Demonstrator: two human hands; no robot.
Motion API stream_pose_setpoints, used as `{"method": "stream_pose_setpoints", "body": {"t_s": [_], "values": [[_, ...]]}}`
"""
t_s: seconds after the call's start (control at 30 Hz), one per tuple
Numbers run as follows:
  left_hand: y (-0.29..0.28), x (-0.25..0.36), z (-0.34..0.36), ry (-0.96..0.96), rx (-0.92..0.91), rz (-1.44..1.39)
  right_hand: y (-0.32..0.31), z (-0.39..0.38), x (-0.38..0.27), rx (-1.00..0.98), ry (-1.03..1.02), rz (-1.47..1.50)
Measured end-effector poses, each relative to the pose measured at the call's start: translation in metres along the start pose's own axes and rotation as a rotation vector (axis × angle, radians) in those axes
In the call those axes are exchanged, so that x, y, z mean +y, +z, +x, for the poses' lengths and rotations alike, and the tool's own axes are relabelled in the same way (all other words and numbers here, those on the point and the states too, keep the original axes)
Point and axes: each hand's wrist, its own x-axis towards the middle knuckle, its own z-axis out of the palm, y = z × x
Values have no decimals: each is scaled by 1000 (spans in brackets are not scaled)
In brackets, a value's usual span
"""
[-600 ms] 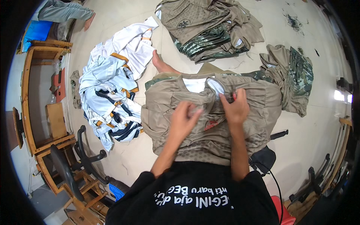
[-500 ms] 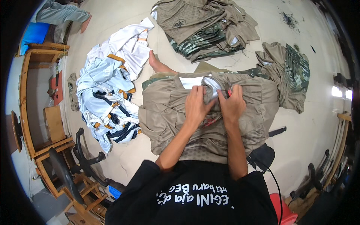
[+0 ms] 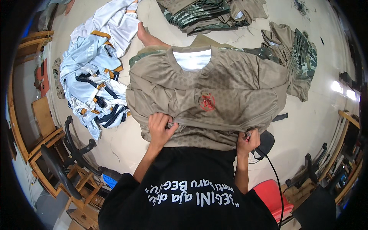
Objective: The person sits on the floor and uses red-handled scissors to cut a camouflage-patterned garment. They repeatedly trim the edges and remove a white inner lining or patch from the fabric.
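So I've got this brown shirt (image 3: 237, 76) spread out right in front of me, collar end away from me, white lining showing in the round neck opening and a red round emblem (image 3: 207, 101) sitting on the front. Its near end reaches my black tee (image 3: 168, 165), and there's some green camo cloth (image 3: 147, 55) poking out from under the far side. My left hand (image 3: 163, 127) is mostly closed, fingers curled over a fold on the lower left part, thumb pinched in against it. My right hand (image 3: 248, 141) is at the lower right edge of the shirt, curled up around a small metal-and-red thing (image 3: 248, 135); too little of it shows to say what it is, and I can't tell whether those fingers have hold of the fabric too. A bare foot (image 3: 148, 36) sticks out past the upper left of the shirt. On the floor (image 3: 119, 155) to my left, just beside the shirt, there's a messy heap of white and light blue clothes (image 3: 86, 57) with dark and mustard trim. Another brown and camo pile (image 3: 214, 15) lies further out ahead, plus a smaller camo bundle (image 3: 303, 67) over to the right. Near my right hand there's a black box-like thing (image 3: 265, 144) with a cable, and a red stool (image 3: 270, 193) is lower down on that side.
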Motion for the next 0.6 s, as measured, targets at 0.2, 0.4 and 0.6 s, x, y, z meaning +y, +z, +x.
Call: {"method": "stream_pose_setpoints", "body": {"t_s": [0.2,0.4,0.6], "values": [[7,-3,0,-39,20,-12,2,1,0,-27,42,34],[7,-2,4,-42,31,-20,5,-1,6,-34,51,40],[4,-5,2,-39,32,-28,7,-1,2,-19,54,47]]}}
